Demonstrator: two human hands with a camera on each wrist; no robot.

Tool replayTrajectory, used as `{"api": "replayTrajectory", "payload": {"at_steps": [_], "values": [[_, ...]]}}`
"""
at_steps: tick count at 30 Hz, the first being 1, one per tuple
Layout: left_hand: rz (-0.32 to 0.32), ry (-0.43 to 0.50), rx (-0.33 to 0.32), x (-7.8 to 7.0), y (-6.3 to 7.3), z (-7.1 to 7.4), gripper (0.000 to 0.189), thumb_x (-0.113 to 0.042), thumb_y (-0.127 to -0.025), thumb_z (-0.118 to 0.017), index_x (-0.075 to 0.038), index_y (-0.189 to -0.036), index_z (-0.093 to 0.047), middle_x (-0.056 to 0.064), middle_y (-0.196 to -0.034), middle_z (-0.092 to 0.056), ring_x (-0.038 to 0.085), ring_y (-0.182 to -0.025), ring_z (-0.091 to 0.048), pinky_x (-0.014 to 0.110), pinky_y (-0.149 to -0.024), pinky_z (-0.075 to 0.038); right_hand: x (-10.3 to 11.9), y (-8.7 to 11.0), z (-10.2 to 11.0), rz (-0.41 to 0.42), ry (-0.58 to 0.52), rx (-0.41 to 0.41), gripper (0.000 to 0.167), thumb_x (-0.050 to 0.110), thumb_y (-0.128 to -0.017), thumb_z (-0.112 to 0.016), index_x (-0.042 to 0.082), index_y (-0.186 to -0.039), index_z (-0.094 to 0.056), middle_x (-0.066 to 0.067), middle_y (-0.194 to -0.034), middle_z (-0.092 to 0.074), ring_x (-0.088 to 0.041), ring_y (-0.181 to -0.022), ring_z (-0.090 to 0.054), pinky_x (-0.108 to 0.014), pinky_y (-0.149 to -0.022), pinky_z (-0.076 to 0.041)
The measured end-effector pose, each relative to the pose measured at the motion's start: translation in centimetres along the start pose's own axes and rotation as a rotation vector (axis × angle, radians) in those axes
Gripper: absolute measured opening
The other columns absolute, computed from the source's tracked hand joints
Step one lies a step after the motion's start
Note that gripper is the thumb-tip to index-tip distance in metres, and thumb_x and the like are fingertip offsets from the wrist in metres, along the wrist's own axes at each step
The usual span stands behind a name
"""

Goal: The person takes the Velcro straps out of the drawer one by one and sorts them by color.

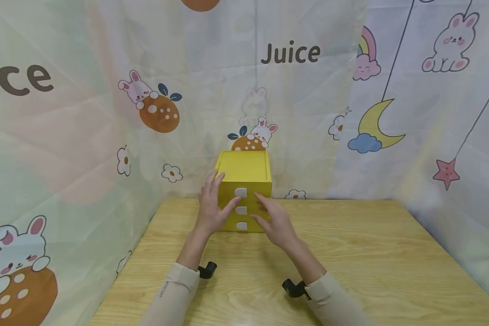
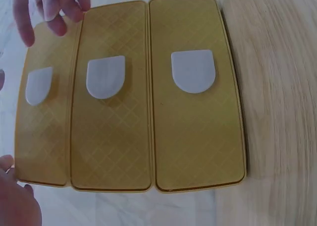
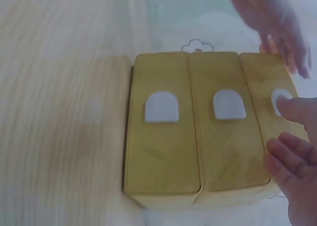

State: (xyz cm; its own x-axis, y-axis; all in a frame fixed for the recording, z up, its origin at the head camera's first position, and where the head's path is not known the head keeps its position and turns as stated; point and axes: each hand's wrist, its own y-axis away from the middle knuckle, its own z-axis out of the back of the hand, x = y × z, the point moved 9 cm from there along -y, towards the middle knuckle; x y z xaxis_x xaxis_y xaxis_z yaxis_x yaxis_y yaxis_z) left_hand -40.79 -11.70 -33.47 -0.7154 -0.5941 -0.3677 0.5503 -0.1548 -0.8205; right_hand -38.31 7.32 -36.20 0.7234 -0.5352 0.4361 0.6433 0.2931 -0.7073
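Note:
A yellow box (image 1: pixel 245 165) with three stacked drawers stands on the table, each drawer front bearing a white rounded tab (image 2: pixel 193 71). My left hand (image 1: pixel 211 207) is at the box's left side, fingers spread along its upper left edge and thumb reaching across the front. In front of the right part of the drawers is my right hand (image 1: pixel 278 222), its fingers loosely bent with nothing between them. In the right wrist view, the thumb of the right hand (image 3: pixel 299 186) overlaps the top drawer's tab (image 3: pixel 280 102). All three drawers sit closed.
The box stands near the back edge of the wooden table (image 1: pixel 350 258), close to a printed cloth (image 1: pixel 212 90) hanging behind it. More cloth hangs along the left and right. Black wrist mounts (image 1: pixel 294 288) stick out by both cuffs.

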Motion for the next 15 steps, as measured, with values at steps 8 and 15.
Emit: {"api": "replayTrajectory", "payload": {"at_steps": [8, 15], "values": [[0.117, 0.130, 0.006, 2.3, -0.1, -0.4, 0.070, -0.030, -0.103, -0.066, -0.011, -0.162, -0.034, 0.017, -0.170, -0.027, 0.030, -0.161, -0.018, 0.066, -0.125, -0.021, 0.9, -1.6, -1.2, -0.021, -0.060, -0.047, 0.069, 0.006, -0.091, -0.080, 0.010, -0.153, -0.052, -0.016, -0.131, -0.062, -0.030, -0.110, -0.068, -0.041, -0.097, -0.060], [0.193, 0.261, -0.011, 4.0, -0.3, -0.1, 0.052, -0.027, -0.113, -0.046, -0.011, -0.161, -0.037, 0.011, -0.171, -0.030, 0.025, -0.160, -0.025, 0.061, -0.126, -0.027, 1.3, -2.5, -2.0, -0.011, -0.027, -0.070, 0.065, 0.009, -0.092, -0.080, 0.011, -0.151, -0.054, -0.012, -0.133, -0.055, -0.031, -0.110, -0.064, -0.043, -0.092, -0.060]]}}
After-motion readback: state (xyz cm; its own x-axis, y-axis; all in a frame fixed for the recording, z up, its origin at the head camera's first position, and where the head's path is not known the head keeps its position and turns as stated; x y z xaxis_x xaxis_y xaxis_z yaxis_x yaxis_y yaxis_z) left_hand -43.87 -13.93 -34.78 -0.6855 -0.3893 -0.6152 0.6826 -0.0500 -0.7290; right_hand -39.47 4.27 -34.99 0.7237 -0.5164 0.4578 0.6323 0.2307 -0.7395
